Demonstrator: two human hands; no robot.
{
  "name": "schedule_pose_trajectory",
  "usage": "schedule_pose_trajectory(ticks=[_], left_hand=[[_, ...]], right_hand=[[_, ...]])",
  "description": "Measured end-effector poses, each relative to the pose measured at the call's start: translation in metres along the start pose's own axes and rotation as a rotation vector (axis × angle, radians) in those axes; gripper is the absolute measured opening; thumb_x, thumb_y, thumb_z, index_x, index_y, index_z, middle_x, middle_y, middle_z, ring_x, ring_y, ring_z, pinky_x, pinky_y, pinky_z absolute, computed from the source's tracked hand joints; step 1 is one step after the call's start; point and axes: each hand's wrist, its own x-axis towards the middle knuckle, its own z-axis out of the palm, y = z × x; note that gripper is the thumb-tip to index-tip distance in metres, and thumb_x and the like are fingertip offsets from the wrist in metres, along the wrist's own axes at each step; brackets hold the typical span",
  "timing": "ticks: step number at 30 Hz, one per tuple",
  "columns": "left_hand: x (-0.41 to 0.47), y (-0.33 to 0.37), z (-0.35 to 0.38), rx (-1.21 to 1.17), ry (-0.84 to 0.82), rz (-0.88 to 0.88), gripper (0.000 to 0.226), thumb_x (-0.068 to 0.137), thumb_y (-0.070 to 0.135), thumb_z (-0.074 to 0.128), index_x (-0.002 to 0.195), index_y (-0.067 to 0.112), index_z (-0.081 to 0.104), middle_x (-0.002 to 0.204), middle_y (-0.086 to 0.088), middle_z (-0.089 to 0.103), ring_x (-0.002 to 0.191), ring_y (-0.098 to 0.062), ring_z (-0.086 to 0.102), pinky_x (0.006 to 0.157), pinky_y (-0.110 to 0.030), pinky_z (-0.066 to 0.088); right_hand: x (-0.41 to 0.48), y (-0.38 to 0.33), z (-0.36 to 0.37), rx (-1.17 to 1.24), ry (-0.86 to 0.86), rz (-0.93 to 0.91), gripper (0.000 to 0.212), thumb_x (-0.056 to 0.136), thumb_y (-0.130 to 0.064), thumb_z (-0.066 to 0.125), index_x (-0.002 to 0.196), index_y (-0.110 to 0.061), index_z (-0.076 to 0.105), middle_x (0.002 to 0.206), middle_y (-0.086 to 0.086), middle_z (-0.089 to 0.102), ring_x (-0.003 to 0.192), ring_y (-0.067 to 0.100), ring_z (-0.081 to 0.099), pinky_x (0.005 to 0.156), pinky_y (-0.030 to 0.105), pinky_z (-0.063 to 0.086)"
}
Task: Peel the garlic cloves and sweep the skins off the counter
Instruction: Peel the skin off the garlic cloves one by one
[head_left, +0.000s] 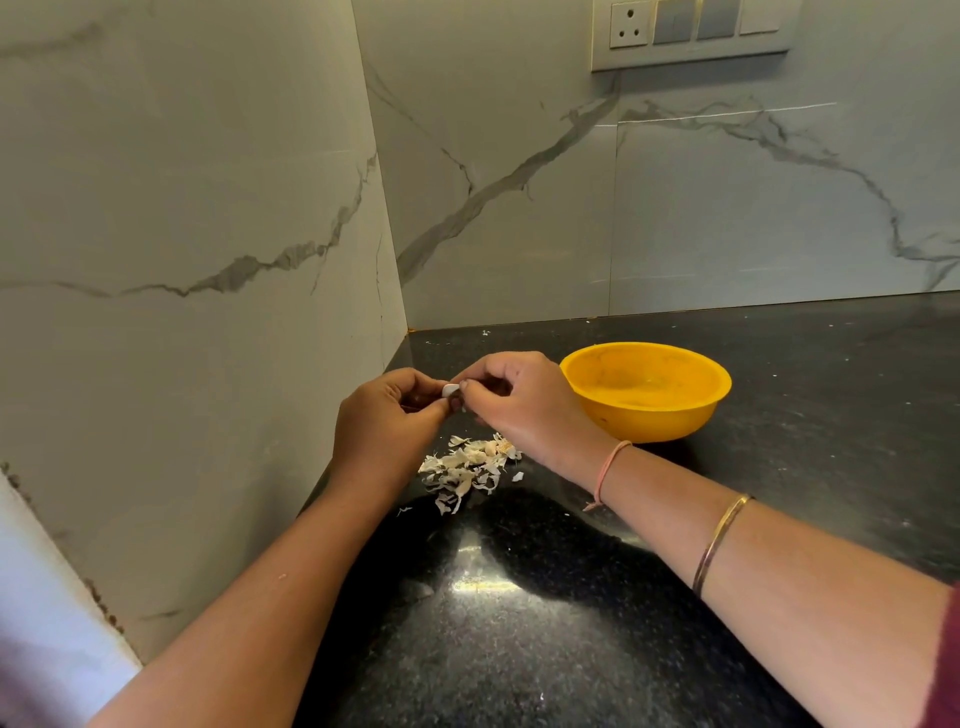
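Observation:
A small white garlic clove (450, 389) is pinched between both hands above the black counter (571, 597). My left hand (387, 421) grips it from the left with curled fingers. My right hand (511, 402) pinches it from the right with thumb and fingertips. Directly below the hands lies a loose heap of pale garlic skins (467, 470) on the counter. A yellow bowl (647, 389) stands just right of my right hand; I cannot tell what lies inside it.
Marble walls meet in a corner (408, 325) right behind the hands, the left wall close to my left arm. A few skin flecks (485, 332) dot the counter's back edge. A switch panel (691, 34) sits high on the back wall.

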Motion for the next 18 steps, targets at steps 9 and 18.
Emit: schedule_pose_trajectory(ticks=[9, 18], left_hand=[[-0.0021, 0.0035, 0.0012, 0.036, -0.019, 0.020, 0.017, 0.080, 0.023, 0.072, 0.070, 0.034, 0.065, 0.068, 0.013, 0.066, 0.069, -0.008, 0.064, 0.065, -0.024, 0.051], [-0.0024, 0.0040, 0.0001, 0.085, -0.052, 0.029, 0.015, 0.081, 0.020, 0.071, 0.074, 0.032, 0.068, 0.074, 0.010, 0.068, 0.076, -0.013, 0.065, 0.074, -0.035, 0.055]], right_hand=[[-0.0032, -0.0023, 0.0038, -0.365, -0.131, -0.165, 0.019, 0.095, -0.017, 0.044, 0.090, -0.006, 0.057, 0.078, 0.006, 0.055, 0.069, 0.018, 0.048, 0.051, 0.020, 0.028], [-0.0034, -0.0064, -0.0052, -0.464, -0.253, -0.212, 0.019, 0.095, -0.018, 0.041, 0.082, -0.009, 0.051, 0.065, -0.003, 0.043, 0.058, 0.009, 0.039, 0.049, 0.020, 0.023]])
